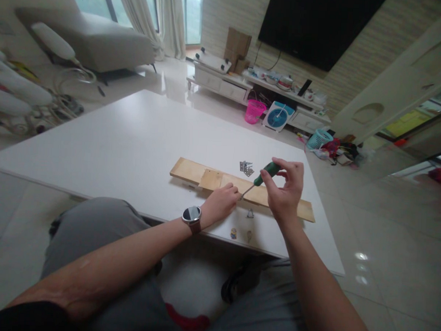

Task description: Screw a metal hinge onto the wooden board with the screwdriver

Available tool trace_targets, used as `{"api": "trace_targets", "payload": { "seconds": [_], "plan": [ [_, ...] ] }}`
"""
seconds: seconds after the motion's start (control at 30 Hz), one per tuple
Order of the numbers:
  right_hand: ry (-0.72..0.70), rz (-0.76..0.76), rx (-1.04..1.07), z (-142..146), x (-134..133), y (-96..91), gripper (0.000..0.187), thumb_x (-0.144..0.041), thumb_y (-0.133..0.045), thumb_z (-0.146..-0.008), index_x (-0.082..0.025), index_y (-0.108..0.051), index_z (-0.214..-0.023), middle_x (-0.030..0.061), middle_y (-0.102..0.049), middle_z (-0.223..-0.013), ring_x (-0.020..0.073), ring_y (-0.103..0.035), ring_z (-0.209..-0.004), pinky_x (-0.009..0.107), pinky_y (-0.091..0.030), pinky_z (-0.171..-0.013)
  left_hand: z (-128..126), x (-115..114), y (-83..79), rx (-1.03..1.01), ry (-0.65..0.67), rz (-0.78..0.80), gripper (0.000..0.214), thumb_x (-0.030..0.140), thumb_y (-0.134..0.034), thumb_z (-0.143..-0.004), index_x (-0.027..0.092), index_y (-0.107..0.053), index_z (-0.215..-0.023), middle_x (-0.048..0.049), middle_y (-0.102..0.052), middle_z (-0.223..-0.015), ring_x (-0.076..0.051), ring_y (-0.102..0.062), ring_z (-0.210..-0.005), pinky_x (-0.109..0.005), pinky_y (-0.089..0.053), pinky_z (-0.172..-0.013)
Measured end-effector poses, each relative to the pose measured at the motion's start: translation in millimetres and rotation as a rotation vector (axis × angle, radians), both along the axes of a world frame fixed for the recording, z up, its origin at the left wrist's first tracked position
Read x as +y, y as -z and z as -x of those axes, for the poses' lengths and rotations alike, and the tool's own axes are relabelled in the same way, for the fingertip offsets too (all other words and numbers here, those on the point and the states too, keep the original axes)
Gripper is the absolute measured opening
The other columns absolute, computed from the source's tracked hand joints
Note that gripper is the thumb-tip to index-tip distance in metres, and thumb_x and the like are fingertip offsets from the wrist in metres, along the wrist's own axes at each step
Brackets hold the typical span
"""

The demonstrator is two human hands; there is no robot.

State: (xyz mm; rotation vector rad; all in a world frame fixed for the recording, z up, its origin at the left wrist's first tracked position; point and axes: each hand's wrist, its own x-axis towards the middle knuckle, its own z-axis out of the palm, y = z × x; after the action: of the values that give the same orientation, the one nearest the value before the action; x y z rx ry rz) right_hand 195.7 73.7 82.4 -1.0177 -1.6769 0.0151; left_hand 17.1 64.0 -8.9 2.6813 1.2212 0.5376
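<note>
A long pale wooden board (191, 171) lies across the white table (127, 143), with a smaller wood block (211, 179) on top of it. My right hand (286, 189) is closed round the green handle of a screwdriver (265, 174), whose metal tip points down-left at the board. My left hand (221, 204), a watch on its wrist, rests on the board with fingers pinched right at the screwdriver's tip; what it pinches is too small to make out.
A small pile of metal hinges (246, 168) lies just behind the board. One metal piece (250, 213) sits in front of it near the table's edge. A pink basket (254, 111), a fan (277, 116) and a low TV cabinet (226, 86) stand beyond.
</note>
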Motion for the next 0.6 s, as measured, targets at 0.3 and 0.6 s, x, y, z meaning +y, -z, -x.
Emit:
{"api": "trace_targets", "payload": {
  "seconds": [0.3,0.6],
  "plan": [
    [0.0,-0.001,-0.026,-0.3,-0.2,-0.8,0.032,-0.028,-0.073,-0.088,-0.03,-0.073,-0.12,0.0044,-0.065,-0.105,0.0219,-0.063,-0.098,0.038,-0.059,-0.077,0.2,-1.3,-4.0,0.017,-0.003,0.014,0.013,0.009,-0.056,-0.095,0.015,-0.068,-0.097,-0.011,-0.067,-0.101,-0.026,-0.057,-0.103,-0.036,-0.054,-0.083],
    [-0.008,-0.018,-0.041,0.4,0.1,-1.8,0.029,-0.03,-0.069,-0.092,-0.029,-0.073,-0.121,0.0055,-0.068,-0.105,0.022,-0.064,-0.098,0.037,-0.059,-0.075,0.0,-0.7,-0.6,0.006,-0.008,0.015,0.012,0.01,-0.057,-0.095,0.016,-0.067,-0.098,-0.0111,-0.067,-0.102,-0.025,-0.057,-0.104,-0.035,-0.055,-0.081]
  ]
}}
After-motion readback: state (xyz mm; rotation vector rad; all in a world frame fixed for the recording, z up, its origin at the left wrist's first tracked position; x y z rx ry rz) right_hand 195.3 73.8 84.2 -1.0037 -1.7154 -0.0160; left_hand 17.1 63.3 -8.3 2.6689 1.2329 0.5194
